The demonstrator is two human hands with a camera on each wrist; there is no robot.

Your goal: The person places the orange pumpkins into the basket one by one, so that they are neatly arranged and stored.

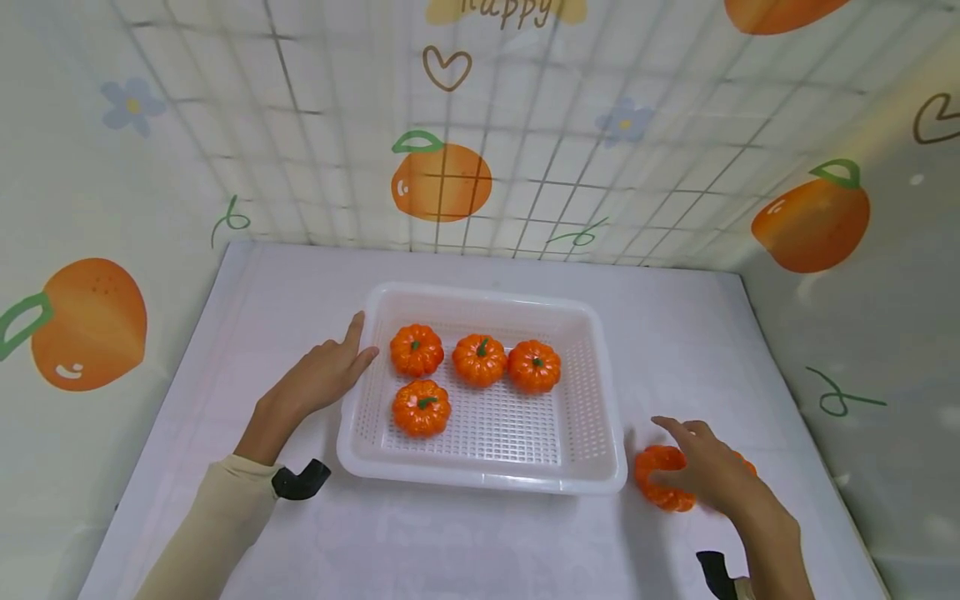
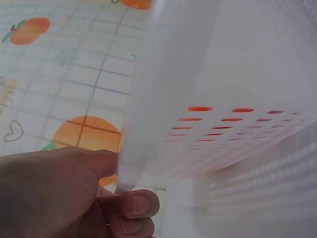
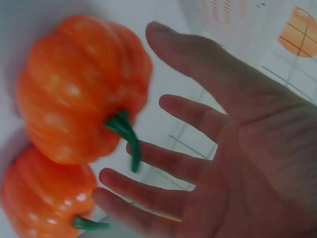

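A white plastic basket (image 1: 495, 481) stands on the table, with several small orange pumpkins (image 1: 480, 361) on its perforated floor. My left hand (image 1: 321, 375) is at the basket's left side. In the left wrist view, that hand (image 2: 64, 191) holds the rim (image 2: 130, 163) between thumb and curled fingers. Right of the basket, my right hand (image 1: 712, 468) hovers over a pumpkin (image 1: 660, 479), partly covering it. In the right wrist view, the fingers are spread with nothing in them, beside a green-stemmed pumpkin (image 3: 84, 89). A second pumpkin (image 3: 47, 198) lies close to it.
The white table (image 1: 465, 550) is bordered at the back and sides by a curtain-like sheet (image 1: 337, 167) printed with oranges, hearts and grid lines. Dark bands (image 1: 302, 481) show at the wrists.
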